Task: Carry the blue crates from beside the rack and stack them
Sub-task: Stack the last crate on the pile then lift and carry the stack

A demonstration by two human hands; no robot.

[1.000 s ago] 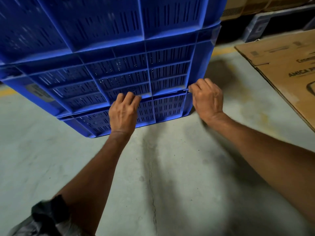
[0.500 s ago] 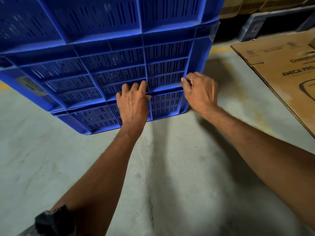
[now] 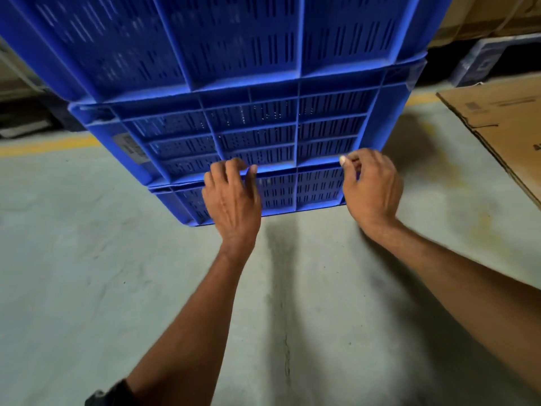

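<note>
Blue crates [image 3: 248, 127] are sitting stacked on the concrete floor [image 3: 87, 273] across the upper frame; the left hand [image 3: 231, 197] and right hand [image 3: 370, 186] are both curling their fingers over a ledge low on the stack.

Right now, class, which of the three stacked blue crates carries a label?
The middle crate: a grey label sits near its left corner. The top crate and bottom crate show none.

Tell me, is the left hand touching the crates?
Touching. The head view shows the left hand with its fingers curled onto a ledge of the crates, with no gap.
</note>
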